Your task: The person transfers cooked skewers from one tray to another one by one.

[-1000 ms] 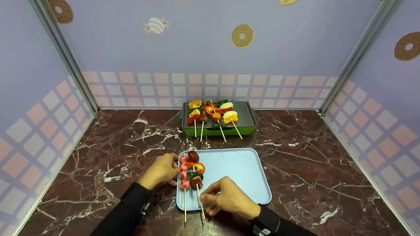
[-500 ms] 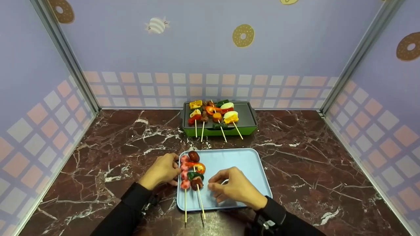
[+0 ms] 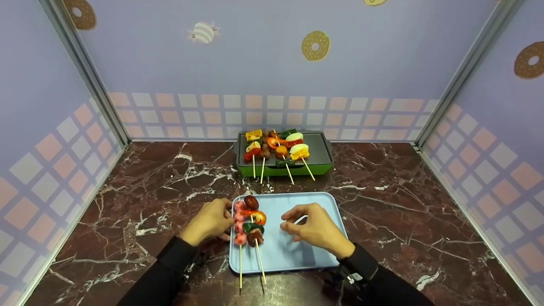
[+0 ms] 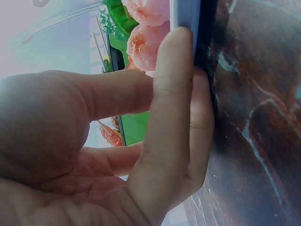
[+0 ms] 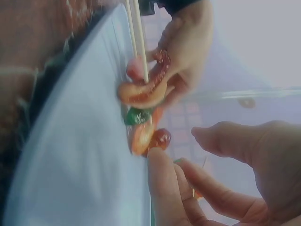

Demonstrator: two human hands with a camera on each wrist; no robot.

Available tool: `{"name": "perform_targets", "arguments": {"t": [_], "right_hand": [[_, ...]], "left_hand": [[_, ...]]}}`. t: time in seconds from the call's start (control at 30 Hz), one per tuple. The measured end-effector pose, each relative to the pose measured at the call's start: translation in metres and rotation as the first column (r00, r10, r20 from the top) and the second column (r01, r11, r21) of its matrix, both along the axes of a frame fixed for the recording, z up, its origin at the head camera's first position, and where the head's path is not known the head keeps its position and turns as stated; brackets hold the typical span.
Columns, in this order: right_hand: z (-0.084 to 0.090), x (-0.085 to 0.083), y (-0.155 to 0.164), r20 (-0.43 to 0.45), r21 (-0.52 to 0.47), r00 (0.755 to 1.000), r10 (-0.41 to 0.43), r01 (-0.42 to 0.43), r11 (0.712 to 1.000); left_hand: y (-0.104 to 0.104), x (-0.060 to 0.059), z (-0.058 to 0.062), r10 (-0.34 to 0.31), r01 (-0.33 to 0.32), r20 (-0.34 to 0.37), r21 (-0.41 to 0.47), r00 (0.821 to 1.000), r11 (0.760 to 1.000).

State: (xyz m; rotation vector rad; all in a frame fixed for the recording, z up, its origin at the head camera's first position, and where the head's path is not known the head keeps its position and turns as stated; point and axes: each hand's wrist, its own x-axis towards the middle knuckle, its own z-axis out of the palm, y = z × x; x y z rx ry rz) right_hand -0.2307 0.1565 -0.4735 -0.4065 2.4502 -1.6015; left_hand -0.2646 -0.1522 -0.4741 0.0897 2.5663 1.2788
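My left hand (image 3: 209,220) holds the left edge of a pale blue tray (image 3: 297,250); its fingertips are at the rim (image 4: 183,12), with the thumb tip hidden behind a finger in the left wrist view. Just inside that edge lies a skewer of pink balls (image 3: 239,227). Beside it rests a skewer of mixed pieces (image 3: 255,217), with brown chunks, orange pepper and green pepper. Both sticks jut over the near rim. Over the middle of the tray hovers my right hand (image 3: 316,227), holding nothing, thumb and fingers apart, to the right of both skewers.
A green grill (image 3: 284,171) with a dark plate stands behind the tray, against the back wall. Several food skewers (image 3: 278,152) lie on it, their sticks pointing forward. Patterned walls enclose the dark marbled tabletop (image 3: 395,221).
My right hand has let go of the mixed skewer's stick and moved right and away from me, over the tray. The left hand and both tray skewers stay put.
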Motion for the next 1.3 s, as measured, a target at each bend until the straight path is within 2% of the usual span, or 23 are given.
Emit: {"name": "perform_targets", "arguments": {"t": [0.23,0.5,0.67,1.07,1.3], "right_hand": [[0.004,-0.01,0.01,-0.143,0.085,0.989,-0.032,0.044,0.995],[0.012,-0.024,0.021,-0.282,0.197,0.951,-0.128,0.188,0.962],[0.015,-0.031,0.027,-0.317,0.209,0.934,-0.165,0.239,0.948],[0.022,-0.05,0.041,-0.349,0.212,0.912,-0.217,0.302,0.929],[0.023,-0.064,0.046,-0.381,0.208,0.889,-0.256,0.352,0.913]], "left_hand": [[0.0,0.001,0.001,-0.006,0.006,-0.001,0.001,1.0,1.0],[0.0,-0.001,-0.001,0.001,-0.001,-0.012,-0.025,1.0,1.0],[0.0,-0.001,-0.001,0.001,-0.001,-0.007,-0.028,1.0,1.0],[0.0,-0.002,0.0,-0.007,0.007,0.002,-0.003,1.0,1.0],[0.0,0.002,0.002,-0.023,0.023,-0.009,-0.009,1.0,1.0]]}}
